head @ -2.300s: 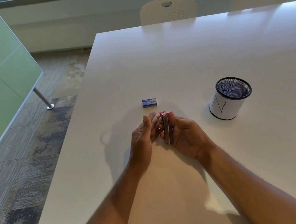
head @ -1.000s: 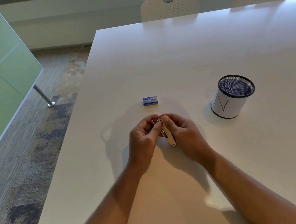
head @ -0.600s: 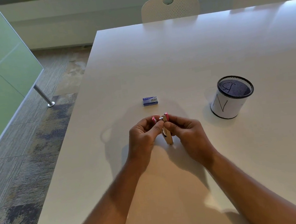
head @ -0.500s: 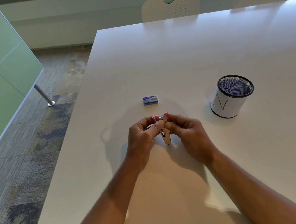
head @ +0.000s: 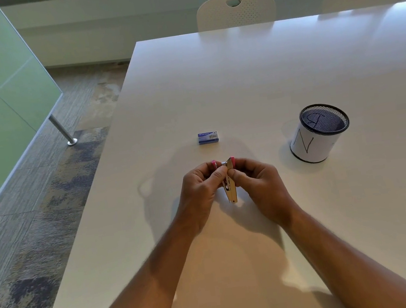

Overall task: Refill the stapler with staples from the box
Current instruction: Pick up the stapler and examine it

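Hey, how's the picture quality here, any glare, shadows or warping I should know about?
Head view: soft glare washes the far end of the table; the hands cast faint grey shadows onto it; wide-angle warping slants the table edges; the stapler and box are small, the box's print unreadable.

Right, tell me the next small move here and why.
Probably finish spreading the stapler open so its metal channel is exposed. Both the left hand and right hand grip it above the table, while the staple box lies beyond them, apparently closed and untouched; neither hand is free to reach it.
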Demonstrator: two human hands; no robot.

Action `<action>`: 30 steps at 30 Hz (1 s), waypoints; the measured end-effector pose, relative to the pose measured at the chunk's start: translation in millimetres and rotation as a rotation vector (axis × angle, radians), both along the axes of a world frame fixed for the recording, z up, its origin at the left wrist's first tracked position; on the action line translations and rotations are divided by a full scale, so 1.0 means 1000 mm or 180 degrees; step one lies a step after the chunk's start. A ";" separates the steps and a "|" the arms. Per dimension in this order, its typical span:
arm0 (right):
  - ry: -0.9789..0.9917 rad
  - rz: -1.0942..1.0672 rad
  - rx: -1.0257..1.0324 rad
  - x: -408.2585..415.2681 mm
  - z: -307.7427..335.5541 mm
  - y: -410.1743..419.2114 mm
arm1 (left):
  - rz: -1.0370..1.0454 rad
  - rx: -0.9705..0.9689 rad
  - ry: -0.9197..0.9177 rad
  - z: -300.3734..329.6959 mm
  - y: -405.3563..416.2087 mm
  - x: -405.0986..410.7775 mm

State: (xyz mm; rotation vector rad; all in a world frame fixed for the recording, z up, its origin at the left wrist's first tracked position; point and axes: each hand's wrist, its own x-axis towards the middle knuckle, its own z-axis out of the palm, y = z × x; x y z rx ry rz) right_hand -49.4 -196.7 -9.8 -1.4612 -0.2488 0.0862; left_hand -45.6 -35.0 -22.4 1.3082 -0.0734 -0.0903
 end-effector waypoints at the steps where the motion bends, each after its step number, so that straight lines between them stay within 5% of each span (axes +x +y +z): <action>1: 0.0000 -0.0004 0.0002 0.000 0.000 0.000 | 0.0006 -0.0026 0.0004 0.000 -0.001 -0.001; 10: 0.0030 -0.0303 0.0078 0.000 0.000 -0.001 | 0.0387 -0.0156 0.0168 -0.001 0.003 0.002; 20: -0.0291 -0.0197 0.0202 -0.013 -0.003 -0.004 | 0.0566 -0.1475 0.0805 0.001 -0.005 0.009; 30: -0.0700 0.0482 -0.0808 -0.044 -0.010 -0.018 | 0.0342 -0.2045 0.1062 0.006 -0.001 0.024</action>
